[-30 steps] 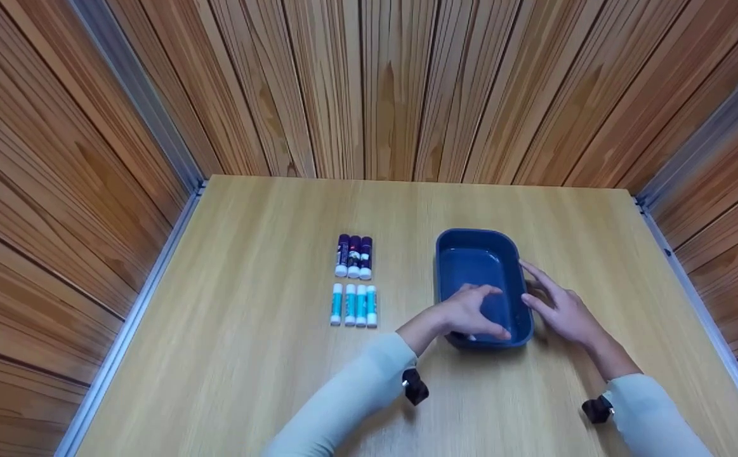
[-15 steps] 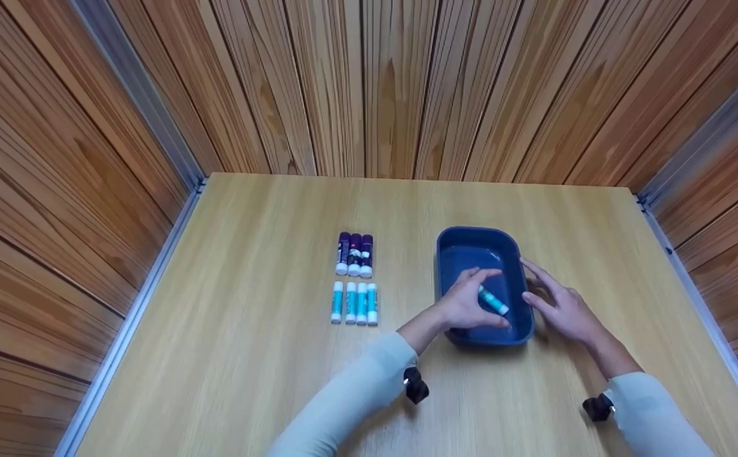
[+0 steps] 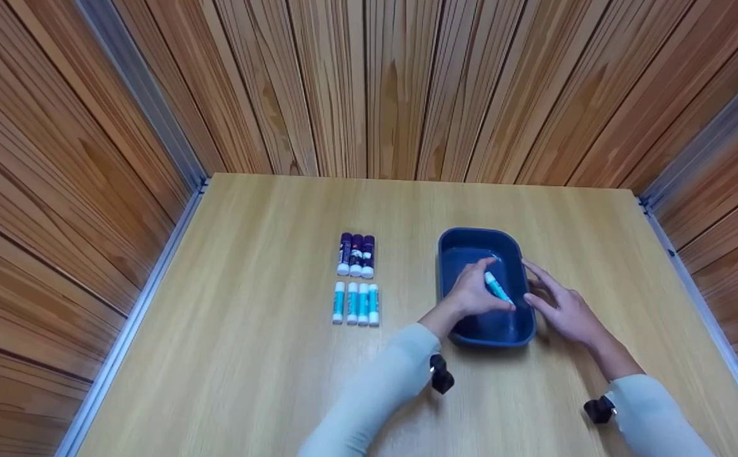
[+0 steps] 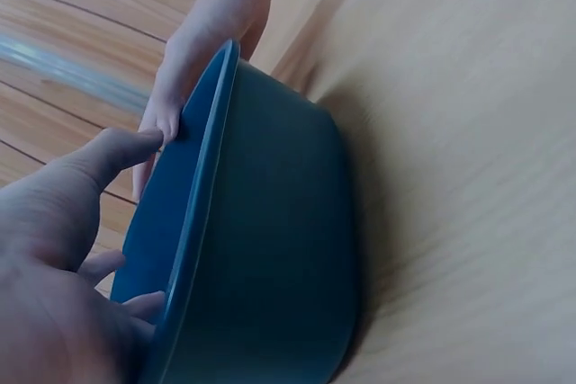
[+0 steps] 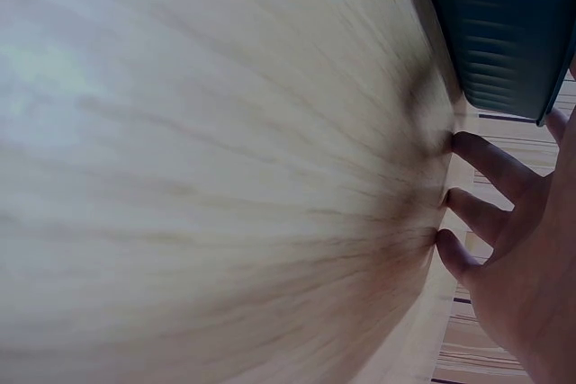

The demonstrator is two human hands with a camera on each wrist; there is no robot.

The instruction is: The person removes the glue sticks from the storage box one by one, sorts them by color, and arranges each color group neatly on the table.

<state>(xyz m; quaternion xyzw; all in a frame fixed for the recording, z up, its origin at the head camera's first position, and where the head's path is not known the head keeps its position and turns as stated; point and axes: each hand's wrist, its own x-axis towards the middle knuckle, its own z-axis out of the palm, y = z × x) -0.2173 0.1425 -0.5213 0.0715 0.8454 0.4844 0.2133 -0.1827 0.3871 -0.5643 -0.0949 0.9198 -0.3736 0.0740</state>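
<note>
- 1 teal glue stick (image 3: 497,287), hidden under the left hand (image 3: 472,296) 1 second ago, now shows pinched in its fingers, lifted above the blue tray (image 3: 511,334).
- 7 sticks lie unmoved: 4 teal glue sticks (image 3: 356,304), 3 purple glue sticks (image 3: 356,255).
- Right hand (image 3: 564,311), fingers straight, keeps steadying the tray's rim.

The blue tub (image 3: 451,254) looks like smooth, slightly glossy plastic. The table (image 3: 267,355) is matt, light wood grain; the walls (image 3: 369,82) are darker wooden boards with metal corner strips (image 3: 146,95).
</note>
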